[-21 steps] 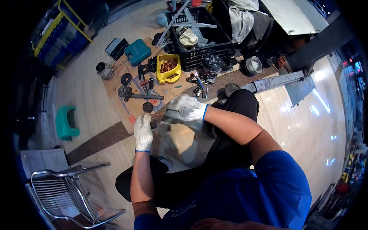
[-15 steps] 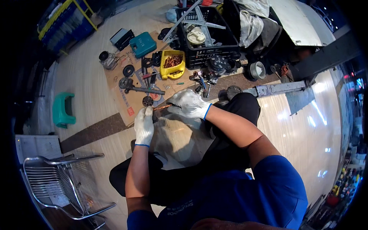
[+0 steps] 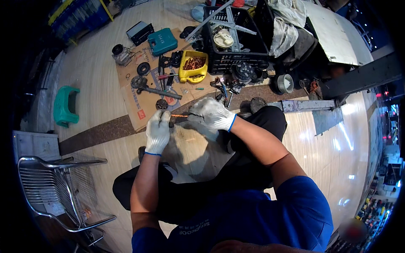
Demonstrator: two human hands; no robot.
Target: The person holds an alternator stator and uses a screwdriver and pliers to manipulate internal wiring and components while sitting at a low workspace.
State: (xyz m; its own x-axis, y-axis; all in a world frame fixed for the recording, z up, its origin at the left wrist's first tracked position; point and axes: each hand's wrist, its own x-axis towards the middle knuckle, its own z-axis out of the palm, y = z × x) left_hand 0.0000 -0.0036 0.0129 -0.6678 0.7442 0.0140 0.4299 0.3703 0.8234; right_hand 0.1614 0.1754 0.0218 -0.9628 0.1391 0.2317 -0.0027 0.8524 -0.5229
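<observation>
Between my hands runs a thin copper-coloured strip [image 3: 179, 116], nearly level. My left hand [image 3: 158, 131], in a white knit glove with a blue cuff edge, is closed on its left end. My right hand [image 3: 212, 114], gloved the same way, closes round the right end, and its fingers partly hide that end. Just beyond my left fingertips a small round dark part [image 3: 161, 104] lies on the cardboard sheet [image 3: 134, 103]. Farther off stands a yellow cut-open jug [image 3: 184, 75] with many copper-coloured pieces inside.
On the cardboard are a teal tool case [image 3: 163, 41], a hammer-shaped metal part [image 3: 158, 92] and a black ring [image 3: 143, 68]. Behind stands a black crate [image 3: 228, 62] of parts. A green stool [image 3: 63, 105] and metal chair [image 3: 59, 177] are at left; a steel beam [image 3: 363, 78] at right.
The strip has turned from a slight slant to nearly level, still held at both ends. My hands stay close to where they were, and the whole view has shifted slightly.
</observation>
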